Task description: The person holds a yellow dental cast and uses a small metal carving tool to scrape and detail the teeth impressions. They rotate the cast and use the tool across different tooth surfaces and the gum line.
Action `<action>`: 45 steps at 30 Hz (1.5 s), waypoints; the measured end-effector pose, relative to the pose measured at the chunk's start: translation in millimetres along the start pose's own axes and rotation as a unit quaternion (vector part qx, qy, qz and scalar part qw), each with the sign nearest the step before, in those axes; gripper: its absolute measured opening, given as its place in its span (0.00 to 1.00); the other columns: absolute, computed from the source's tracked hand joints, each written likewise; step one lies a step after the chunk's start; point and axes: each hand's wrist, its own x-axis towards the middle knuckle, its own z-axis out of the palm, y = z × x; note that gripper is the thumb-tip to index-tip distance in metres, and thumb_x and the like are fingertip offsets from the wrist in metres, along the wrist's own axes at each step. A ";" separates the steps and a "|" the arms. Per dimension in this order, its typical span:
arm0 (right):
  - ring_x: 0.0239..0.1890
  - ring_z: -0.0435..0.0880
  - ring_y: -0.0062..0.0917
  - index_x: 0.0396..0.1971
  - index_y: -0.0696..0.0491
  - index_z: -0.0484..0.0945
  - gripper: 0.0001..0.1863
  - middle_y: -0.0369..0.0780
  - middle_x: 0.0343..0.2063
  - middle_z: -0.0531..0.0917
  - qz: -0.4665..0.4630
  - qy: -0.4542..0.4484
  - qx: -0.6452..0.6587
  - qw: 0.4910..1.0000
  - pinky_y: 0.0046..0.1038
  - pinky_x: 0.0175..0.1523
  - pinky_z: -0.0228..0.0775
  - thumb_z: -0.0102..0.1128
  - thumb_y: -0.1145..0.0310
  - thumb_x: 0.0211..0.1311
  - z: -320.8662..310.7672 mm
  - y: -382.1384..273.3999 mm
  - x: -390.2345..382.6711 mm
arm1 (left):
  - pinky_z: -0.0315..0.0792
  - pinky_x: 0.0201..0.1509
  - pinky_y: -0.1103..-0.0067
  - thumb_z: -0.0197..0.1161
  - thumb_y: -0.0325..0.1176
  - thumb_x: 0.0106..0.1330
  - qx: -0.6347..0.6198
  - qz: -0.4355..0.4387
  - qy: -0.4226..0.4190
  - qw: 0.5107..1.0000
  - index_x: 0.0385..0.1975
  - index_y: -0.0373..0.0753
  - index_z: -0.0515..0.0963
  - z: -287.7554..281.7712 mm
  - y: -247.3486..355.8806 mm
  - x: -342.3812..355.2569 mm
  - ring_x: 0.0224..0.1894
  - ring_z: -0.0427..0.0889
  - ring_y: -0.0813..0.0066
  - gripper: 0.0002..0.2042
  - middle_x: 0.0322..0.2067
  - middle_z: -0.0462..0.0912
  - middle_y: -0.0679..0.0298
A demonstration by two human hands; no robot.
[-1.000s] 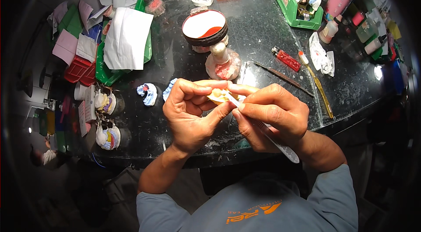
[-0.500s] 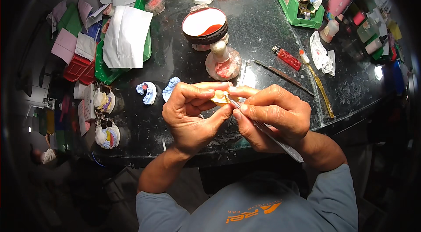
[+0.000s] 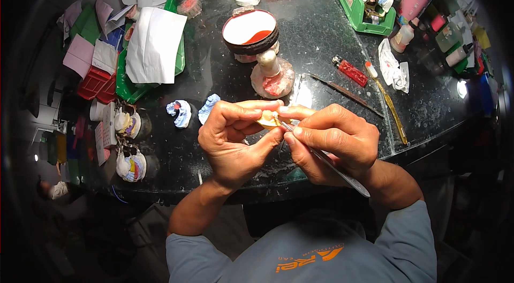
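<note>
My left hand (image 3: pixel 235 136) pinches a small yellow piece with a whitish part (image 3: pixel 267 119) between thumb and fingertips; the fingers cover much of it, so its exact kind is hidden. In my right hand (image 3: pixel 340 141) is a slim metal hand tool, like a scalpel handle or carver (image 3: pixel 347 178), held like a pen. Its front end meets the yellow piece, while its rounded back end points toward my right forearm. The right fingertips also rest close against the piece. Just left of my hands lie two blue dental casts (image 3: pixel 182 118) (image 3: pixel 206 111), one partly behind my left fingers.
Ahead stands a white dish with red liquid (image 3: pixel 241 28), above a stained round burner (image 3: pixel 274 80). To the right lie a brown stick-like tool (image 3: pixel 348 93), a red lighter (image 3: pixel 352 72) and a yellow-handled brush (image 3: pixel 393 109). Articulated casts (image 3: pixel 130 168) stand left; green bins (image 3: pixel 369 27) sit farther back.
The metal tool's back end has shifted very slightly upward in my right hand. Both hands stay in nearly the same place, still holding the same things.
</note>
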 end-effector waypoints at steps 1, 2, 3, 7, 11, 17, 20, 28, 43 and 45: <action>0.42 0.93 0.40 0.38 0.62 0.84 0.12 0.45 0.31 0.85 0.000 0.000 0.000 1.000 0.36 0.48 0.89 0.73 0.87 0.55 0.0 0.1 -0.1 | 0.88 0.56 0.70 0.72 0.11 0.58 -0.001 -0.001 0.002 1.000 0.44 0.31 0.70 0.0 -0.1 -0.1 0.53 0.88 0.56 0.19 0.50 0.83 0.39; 0.42 0.93 0.41 0.38 0.61 0.84 0.12 0.45 0.31 0.85 0.001 -0.001 -0.001 1.000 0.36 0.48 0.89 0.73 0.87 0.55 -0.2 0.3 -0.6 | 0.88 0.56 0.70 0.72 0.11 0.58 -0.001 -0.001 0.002 1.000 0.44 0.31 0.70 -0.1 0.3 -0.1 0.53 0.88 0.56 0.19 0.50 0.83 0.39; 0.42 0.93 0.41 0.38 0.61 0.84 0.12 0.45 0.31 0.85 0.001 -0.002 -0.002 1.000 0.36 0.47 0.89 0.73 0.87 0.55 -0.3 0.6 -1.1 | 0.88 0.56 0.70 0.72 0.11 0.58 -0.001 -0.002 0.001 1.000 0.44 0.31 0.70 -0.2 0.9 -0.2 0.54 0.88 0.56 0.19 0.50 0.83 0.39; 0.42 0.93 0.42 0.38 0.62 0.84 0.12 0.45 0.31 0.85 0.000 0.001 -0.001 1.000 0.36 0.47 0.89 0.73 0.87 0.55 0.4 1.8 -2.7 | 0.88 0.56 0.70 0.72 0.11 0.58 0.002 -0.001 -0.004 1.000 0.44 0.31 0.69 -0.7 1.1 -0.4 0.54 0.88 0.56 0.19 0.49 0.83 0.39; 0.43 0.93 0.42 0.38 0.62 0.84 0.11 0.45 0.31 0.85 0.000 -0.001 -0.001 1.000 0.36 0.48 0.89 0.72 0.88 0.55 0.3 1.2 -2.2 | 0.87 0.56 0.69 0.72 0.11 0.58 0.002 0.000 -0.004 1.000 0.44 0.31 0.69 -0.4 0.9 -0.1 0.54 0.87 0.56 0.19 0.49 0.83 0.39; 0.43 0.93 0.42 0.38 0.62 0.84 0.11 0.45 0.31 0.85 0.001 -0.003 0.001 1.000 0.36 0.48 0.89 0.72 0.88 0.55 0.1 1.7 -2.2 | 0.87 0.56 0.69 0.72 0.10 0.59 0.002 0.003 -0.005 1.000 0.43 0.31 0.69 -0.5 0.0 0.1 0.55 0.87 0.55 0.19 0.50 0.83 0.39; 0.42 0.93 0.41 0.38 0.62 0.84 0.11 0.45 0.31 0.84 -0.001 0.000 0.001 1.000 0.36 0.49 0.89 0.72 0.87 0.55 0.9 1.7 -1.9 | 0.87 0.57 0.69 0.72 0.10 0.59 -0.003 0.004 -0.004 1.000 0.44 0.31 0.69 -0.3 -0.6 -0.1 0.55 0.87 0.55 0.20 0.50 0.83 0.40; 0.39 0.94 0.33 0.33 0.59 0.86 0.10 0.43 0.31 0.87 -0.001 0.028 -0.007 1.000 0.27 0.36 0.86 0.76 0.82 0.50 0.8 4.2 -3.5 | 0.86 0.58 0.70 0.72 0.11 0.59 -0.008 -0.003 -0.002 1.000 0.44 0.31 0.70 0.4 0.0 0.5 0.55 0.87 0.57 0.19 0.52 0.83 0.39; 0.44 0.92 0.43 0.40 0.61 0.85 0.15 0.45 0.33 0.84 -0.003 -0.019 0.004 1.000 0.34 0.46 0.89 0.74 0.87 0.52 -2.7 0.9 -2.5 | 0.86 0.58 0.70 0.73 0.12 0.59 -0.009 -0.005 0.004 1.000 0.44 0.32 0.70 1.6 2.0 1.4 0.54 0.88 0.60 0.19 0.52 0.84 0.40; 0.44 0.93 0.42 0.40 0.61 0.85 0.14 0.45 0.33 0.84 -0.007 -0.014 0.002 1.000 0.33 0.46 0.88 0.75 0.87 0.52 -2.1 0.7 -2.2 | 0.86 0.58 0.71 0.73 0.12 0.59 -0.008 -0.005 0.005 1.000 0.45 0.32 0.70 1.7 1.7 1.1 0.54 0.88 0.60 0.19 0.52 0.84 0.40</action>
